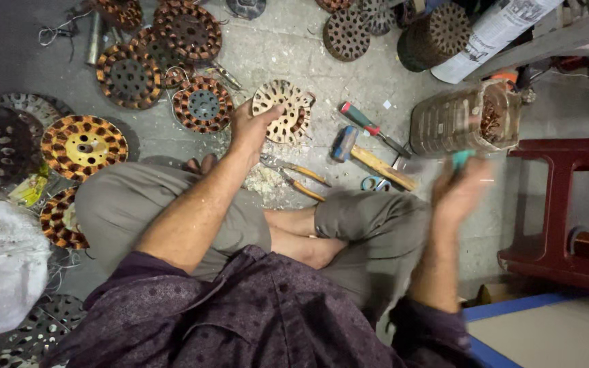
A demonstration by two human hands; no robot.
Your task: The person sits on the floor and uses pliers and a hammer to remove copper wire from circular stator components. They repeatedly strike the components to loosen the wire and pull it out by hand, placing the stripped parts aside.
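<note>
Stripping looks underway: left hand closed on a bare slotted disc, blurred right hand gripping a teal-handled tool, which must next meet the disc.

Bare concrete floor lies open just beyond the bare stator core. To the left, copper-wound stators crowd close together. To the right, a screwdriver, hammer and pliers block the floor, then a clear plastic jar, seemingly holding copper scrap.
</note>
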